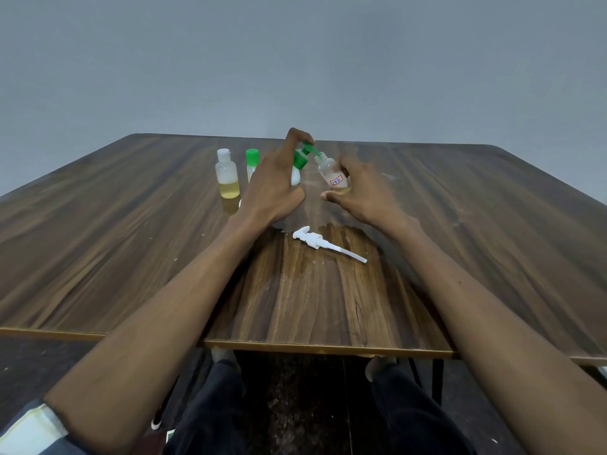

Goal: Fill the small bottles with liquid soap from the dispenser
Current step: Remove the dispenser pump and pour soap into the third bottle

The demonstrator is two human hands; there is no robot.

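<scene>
My left hand (274, 182) grips the soap dispenser (299, 160), a white bottle with a green pump head, and a finger rests on top of the pump. The green nozzle points into the open neck of a small clear bottle (331, 174) with a red-and-white label. My right hand (356, 192) holds that bottle tilted toward the nozzle. A little yellowish liquid shows at its bottom. Left of my hands stand a small bottle with a white cap (226, 175), partly filled with yellow soap, and a small bottle with a green cap (252, 164), mostly hidden by my left hand.
A loose white pump head with its dip tube (323, 243) lies on the wooden table (131, 241) just in front of my hands. A wet patch spreads around it. The table's front edge is near my knees; a grey wall stands behind.
</scene>
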